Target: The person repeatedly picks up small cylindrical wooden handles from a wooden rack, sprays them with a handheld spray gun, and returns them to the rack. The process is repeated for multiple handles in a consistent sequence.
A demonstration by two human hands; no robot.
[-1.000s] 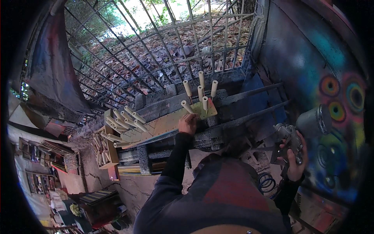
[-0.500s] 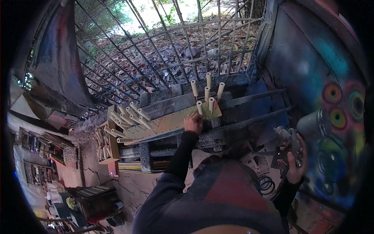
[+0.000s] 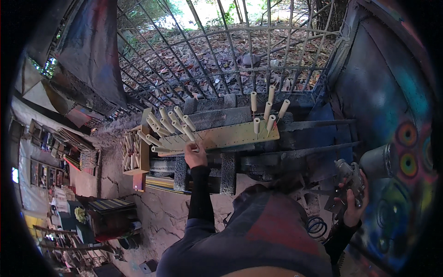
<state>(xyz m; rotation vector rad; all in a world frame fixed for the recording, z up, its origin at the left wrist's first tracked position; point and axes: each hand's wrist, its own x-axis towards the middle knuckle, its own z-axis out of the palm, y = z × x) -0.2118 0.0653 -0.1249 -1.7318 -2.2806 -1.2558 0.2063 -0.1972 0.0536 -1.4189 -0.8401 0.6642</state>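
I see pale, hollow, cylindrical tubes (image 3: pixel 188 133) standing on thin pins at the left end of the long, flat, yellowish board (image 3: pixel 226 136), tilted at differing angles; six matching tubes (image 3: pixel 257 125) stand on pins at the board's right end. My left hand (image 3: pixel 196 155) is at the board's near edge, just beside the closest tube of the left group, its fingers bent; I cannot tell whether they pinch anything or even touch that tube. The group is crowded, so a careless knuckle could knock one tube into its neighbours, and pins so slender could bend or let a tube slip off.

Beneath the board is a rough, dark desk of crusted slats (image 3: pixel 229 173). I make out no clamp, so a hard press on the board's near edge might tip or slide it, shaking both groups.

Just beyond the board's left end is an open, light-brown wooden box (image 3: pixel 145 157) packed with loose tubes; a bump from the board could spill some.

Well to the right of the board, my right hand (image 3: pixel 355 196) is wrapped around a grey metal spray gun (image 3: pixel 351 179) with a big cylindrical cup (image 3: pixel 377 161). An accidental squeeze could spray where I don't want it, and the heavy-looking cup could twist my wrist. On the near side, right of the board, lies a dark coiled hose (image 3: pixel 317 226); if it feeds the gun, a snag could jerk my aim.
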